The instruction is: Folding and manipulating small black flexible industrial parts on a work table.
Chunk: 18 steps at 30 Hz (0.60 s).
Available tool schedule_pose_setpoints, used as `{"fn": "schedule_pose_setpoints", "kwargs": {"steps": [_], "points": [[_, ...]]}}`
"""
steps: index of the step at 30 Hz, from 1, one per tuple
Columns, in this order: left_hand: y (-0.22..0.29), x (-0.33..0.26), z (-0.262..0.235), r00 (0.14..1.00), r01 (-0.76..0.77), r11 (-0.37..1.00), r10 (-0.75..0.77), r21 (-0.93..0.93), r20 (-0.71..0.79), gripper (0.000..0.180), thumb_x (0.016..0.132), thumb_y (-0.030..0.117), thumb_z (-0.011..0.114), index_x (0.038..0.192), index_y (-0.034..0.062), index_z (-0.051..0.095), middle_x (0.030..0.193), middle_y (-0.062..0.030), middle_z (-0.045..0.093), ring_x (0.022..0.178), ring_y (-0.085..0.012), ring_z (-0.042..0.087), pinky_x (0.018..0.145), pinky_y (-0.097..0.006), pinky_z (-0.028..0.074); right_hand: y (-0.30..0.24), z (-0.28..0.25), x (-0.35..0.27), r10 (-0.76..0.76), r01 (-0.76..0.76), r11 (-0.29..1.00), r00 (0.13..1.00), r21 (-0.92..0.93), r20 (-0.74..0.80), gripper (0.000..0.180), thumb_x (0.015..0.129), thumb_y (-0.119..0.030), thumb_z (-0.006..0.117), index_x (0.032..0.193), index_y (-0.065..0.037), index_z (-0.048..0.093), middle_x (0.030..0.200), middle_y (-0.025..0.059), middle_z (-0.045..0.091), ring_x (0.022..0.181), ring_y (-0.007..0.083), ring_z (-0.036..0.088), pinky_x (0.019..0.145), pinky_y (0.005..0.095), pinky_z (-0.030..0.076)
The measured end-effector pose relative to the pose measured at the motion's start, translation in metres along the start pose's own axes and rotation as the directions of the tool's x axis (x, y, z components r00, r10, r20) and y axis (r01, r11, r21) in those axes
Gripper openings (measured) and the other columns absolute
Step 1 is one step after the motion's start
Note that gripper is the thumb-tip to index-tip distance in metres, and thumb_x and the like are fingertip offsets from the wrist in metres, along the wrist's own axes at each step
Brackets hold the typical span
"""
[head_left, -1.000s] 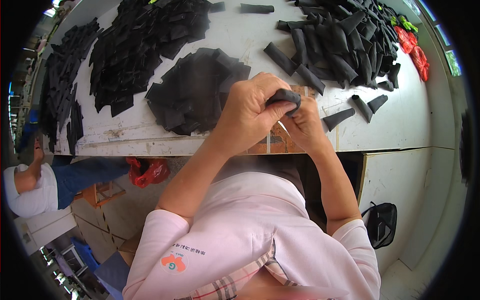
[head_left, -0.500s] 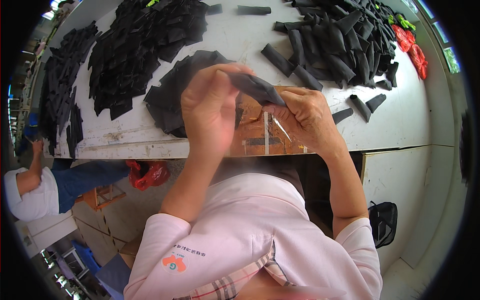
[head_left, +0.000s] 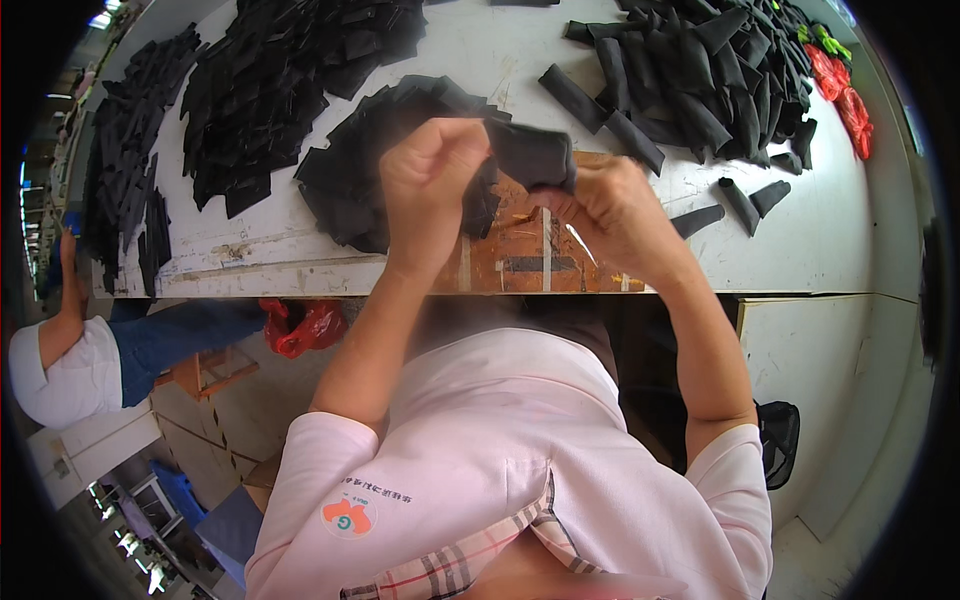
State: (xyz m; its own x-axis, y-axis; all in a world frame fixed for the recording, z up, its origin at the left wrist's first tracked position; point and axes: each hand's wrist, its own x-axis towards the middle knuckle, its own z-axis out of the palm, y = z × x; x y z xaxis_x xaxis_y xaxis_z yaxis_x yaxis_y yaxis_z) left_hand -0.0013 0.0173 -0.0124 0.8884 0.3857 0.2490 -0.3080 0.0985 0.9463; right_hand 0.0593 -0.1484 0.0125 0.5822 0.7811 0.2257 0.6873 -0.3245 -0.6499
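Observation:
A black fabric tube [head_left: 530, 153] is stretched between my two hands above the near edge of the table. My left hand [head_left: 432, 180] pinches its left end with the fingers curled in. At the opposite end, my right hand [head_left: 617, 210] grips the cloth between thumb and fingers. From under the right palm sticks a thin, shiny metal tip [head_left: 580, 244]; the rest of that tool is hidden. Behind my left hand lies a fanned heap of flat black fabric pieces [head_left: 345, 185].
Larger piles of black pieces [head_left: 260, 100] cover the table's left side. Several black tubes [head_left: 690, 80] are heaped at the far right, near red plastic bags [head_left: 852, 115]. A brown worn board [head_left: 510, 255] lies below my hands. Another person [head_left: 75, 360] is at the left.
The fabric tube has turned and now shows a broader, flatter face. My left hand's fingers have closed tighter on its end. The whole view has shifted slightly.

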Motion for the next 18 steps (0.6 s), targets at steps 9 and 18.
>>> {"fn": "schedule_pose_setpoints", "kwargs": {"steps": [9, 18], "points": [[-0.065, 0.011, -0.015, 0.978, -0.155, 0.111, -0.123, 0.982, 0.168, 0.026, 0.065, 0.011, 0.066, 0.086, 0.001, 0.055, 0.092, -0.0131, 0.054, 0.093, -0.0284, 0.05, 0.077, -0.034, 0.043, 0.018, -0.021, -0.006, 0.438, -0.228, 0.742, 0.877, 0.63, -0.199, 0.044, 0.088, -0.04, 0.045, 0.095, 0.001, 0.056, 0.064, 0.0018, 0.053, 0.056, 0.0061, 0.047, 0.05, 0.0183, 0.039], [-0.045, 0.001, -0.044, 0.985, -0.059, 0.669, 0.158, 0.741, -0.064, 0.004, 0.075, 0.004, 0.061, 0.077, 0.0017, 0.06, 0.075, -0.0058, 0.06, 0.067, -0.0162, 0.056, 0.061, -0.027, 0.045, -0.019, 0.039, -0.051, 0.496, -0.506, 0.667, 0.849, 0.548, 0.181, 0.039, 0.086, -0.035, 0.049, 0.085, 0.003, 0.059, 0.066, 0.0028, 0.054, 0.059, 0.0088, 0.051, 0.055, 0.0218, 0.046]]}}
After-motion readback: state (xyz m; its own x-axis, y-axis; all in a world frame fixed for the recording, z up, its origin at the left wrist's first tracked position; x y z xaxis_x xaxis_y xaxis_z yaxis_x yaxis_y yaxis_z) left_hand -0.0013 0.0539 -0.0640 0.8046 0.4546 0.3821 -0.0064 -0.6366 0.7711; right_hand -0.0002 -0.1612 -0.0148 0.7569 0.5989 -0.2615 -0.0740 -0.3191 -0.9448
